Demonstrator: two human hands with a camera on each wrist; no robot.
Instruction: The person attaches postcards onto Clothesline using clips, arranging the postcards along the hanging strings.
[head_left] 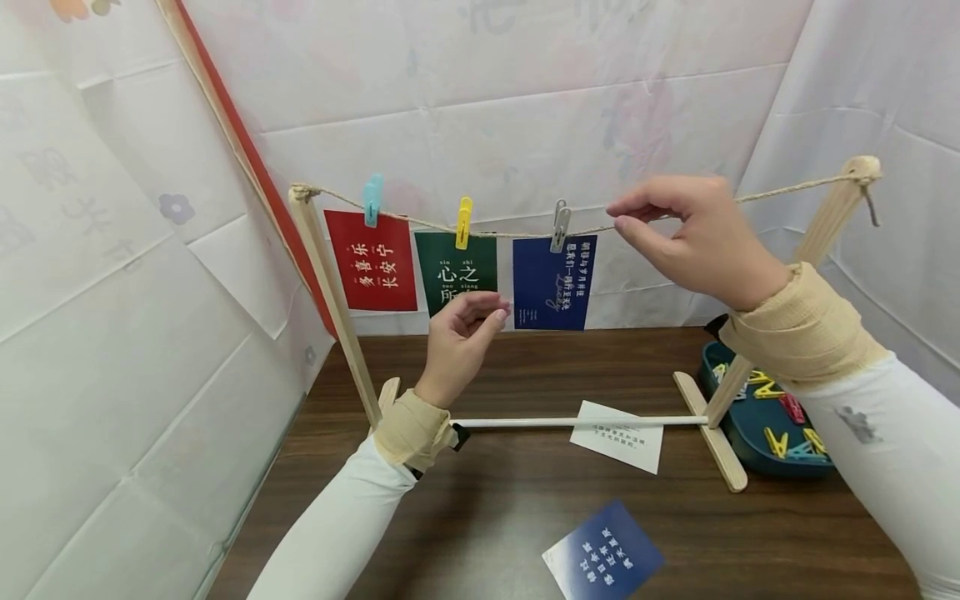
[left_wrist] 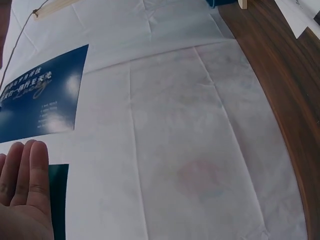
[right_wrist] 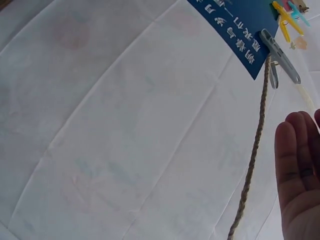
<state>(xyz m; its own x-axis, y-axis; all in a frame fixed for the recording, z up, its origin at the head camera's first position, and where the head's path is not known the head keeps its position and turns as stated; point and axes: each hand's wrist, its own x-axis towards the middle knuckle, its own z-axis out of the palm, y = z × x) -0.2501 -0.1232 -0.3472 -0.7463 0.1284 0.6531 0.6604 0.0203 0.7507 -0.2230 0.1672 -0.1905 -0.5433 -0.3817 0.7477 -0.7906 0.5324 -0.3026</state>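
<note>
Three cards hang from a twine line (head_left: 675, 217): a red card (head_left: 372, 262) under a light blue clothespin (head_left: 372, 200), a green card (head_left: 457, 271) under a yellow clothespin (head_left: 464, 223), and a dark blue card (head_left: 551, 283) under a grey clothespin (head_left: 560, 227). My right hand (head_left: 682, 237) is beside the line, just right of the grey clothespin, fingers relaxed and holding nothing. Lower down, my left hand (head_left: 465, 342) is in front of the green card and covers its bottom part. Its fingers are loosely bent with nothing between them.
Wooden posts (head_left: 333, 308) hold up the line, joined by a white rod (head_left: 517, 423) near the table. A white card (head_left: 618, 437) lies by the rod, and a blue card (head_left: 603, 554) closer to me. At right, a dark green tray (head_left: 750, 442) holds several clothespins.
</note>
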